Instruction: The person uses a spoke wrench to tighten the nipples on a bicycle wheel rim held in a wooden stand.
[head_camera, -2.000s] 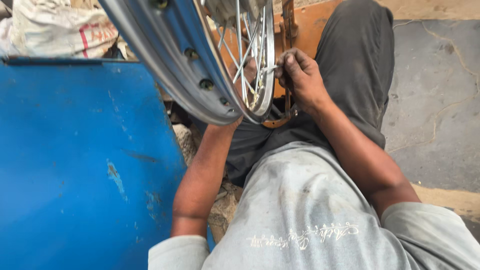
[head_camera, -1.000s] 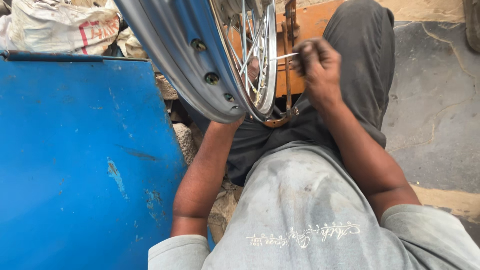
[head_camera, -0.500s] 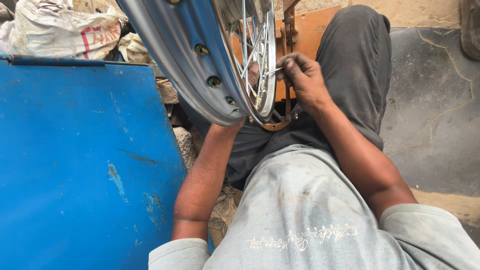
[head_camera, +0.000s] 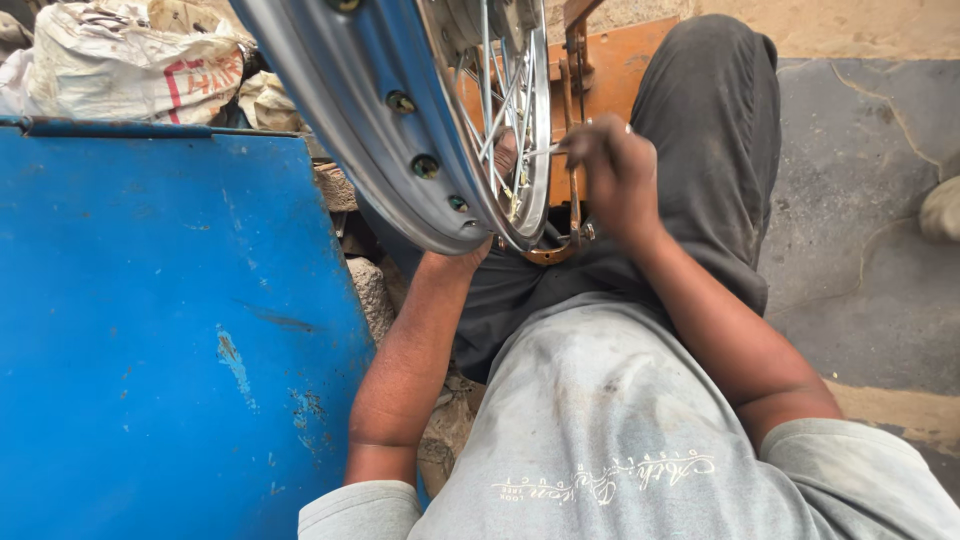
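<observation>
A person sits on the ground with a big spoked wheel (head_camera: 420, 120) standing up on its edge over their lap. The wheel rim is shiny grey metal with a row of small holes in it. Thin spokes (head_camera: 495, 100) cross inside it.

The right hand (head_camera: 615, 175) is up beside the wheel, on the side near the leg in dark trousers (head_camera: 715, 140). Its fingers are curled in and pinched on a thin metal tool (head_camera: 540, 152) that pokes in among the spokes. The hand looks a bit blurry, so the tool may be a small key or a spoke end, I cannot tell which.

The left arm goes up under the wheel. The left hand (head_camera: 505, 155) is mostly hidden behind the rim. Only a bit of it shows through the spokes, so I cannot tell if its fingers are spread or closed. It seems to touch the wheel from behind.

Just behind the wheel is a brown metal stand (head_camera: 575, 120) with a curved piece at the bottom. A big blue metal sheet (head_camera: 170, 330) lies to the left, just beside the arm. White sacks (head_camera: 130, 70) sit past the blue sheet. The person wears a grey shirt (head_camera: 610, 420). The floor (head_camera: 860, 220) is grey and cracked
</observation>
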